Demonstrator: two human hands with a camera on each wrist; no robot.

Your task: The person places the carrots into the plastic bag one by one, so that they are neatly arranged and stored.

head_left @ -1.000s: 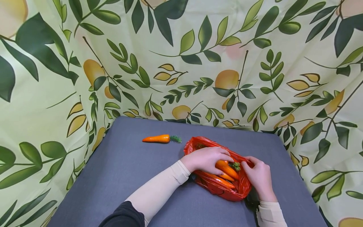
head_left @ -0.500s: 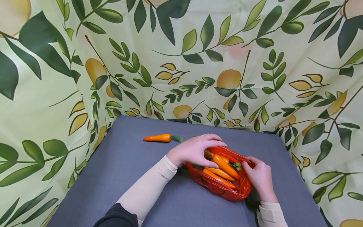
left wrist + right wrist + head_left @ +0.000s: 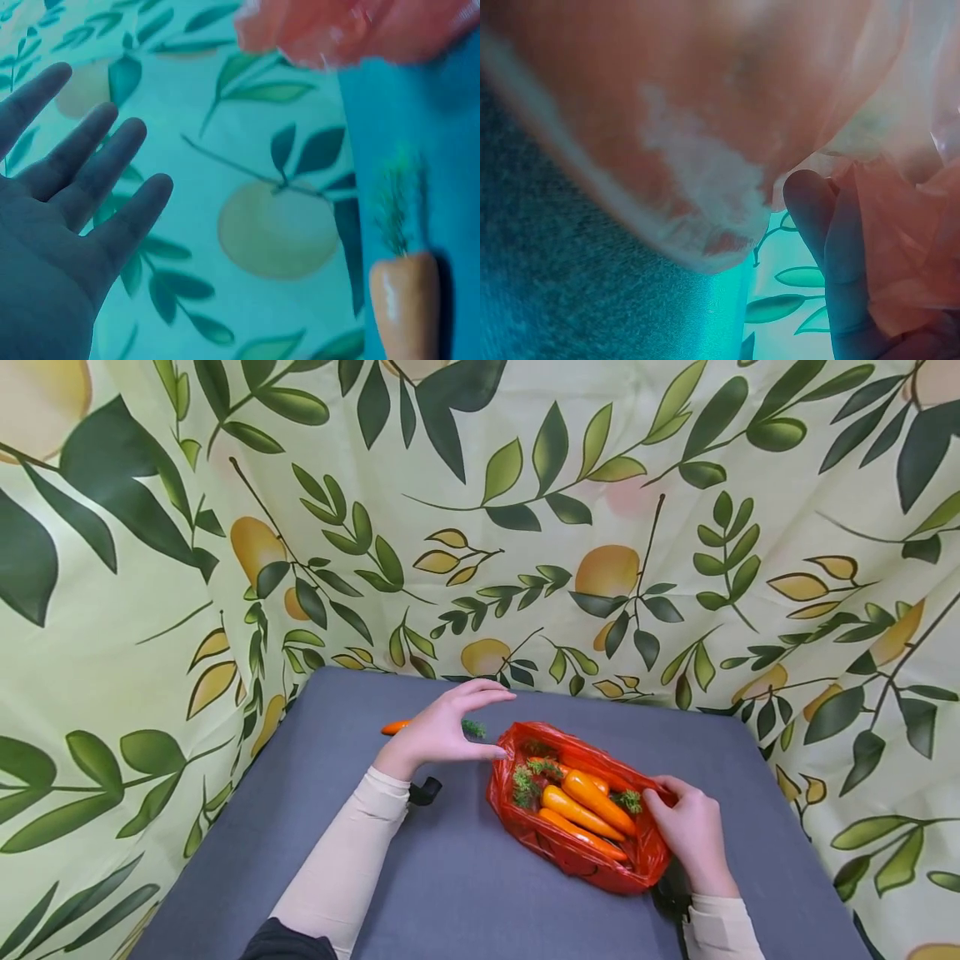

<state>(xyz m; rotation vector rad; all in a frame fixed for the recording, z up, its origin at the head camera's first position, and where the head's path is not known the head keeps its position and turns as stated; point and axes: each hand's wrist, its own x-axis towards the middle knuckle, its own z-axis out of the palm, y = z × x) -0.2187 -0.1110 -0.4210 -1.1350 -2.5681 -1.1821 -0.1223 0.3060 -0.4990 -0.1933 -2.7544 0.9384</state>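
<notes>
A red plastic bag (image 3: 540, 843) lies with its mouth open on the grey table, several orange carrots (image 3: 596, 802) with green tops inside it. My right hand (image 3: 688, 831) pinches the bag's right rim; in the right wrist view, red plastic (image 3: 907, 240) is caught at the fingers. Left of the bag, my left hand (image 3: 442, 727) hovers with spread fingers and holds nothing. Behind it lies a single carrot (image 3: 395, 727), partly hidden in the head view. The left wrist view shows this carrot's top end (image 3: 405, 300) with its green leaves, apart from the hand.
The grey table (image 3: 450, 877) stretches around the bag. A cloth (image 3: 525, 552) printed with leaves and fruit hangs behind the table and along both sides. A black wrist device (image 3: 426, 792) shows beside the left wrist.
My left hand has lifted out of the bag and moved left to the single carrot, uncovering the carrots inside. My right hand stays on the bag's rim.
</notes>
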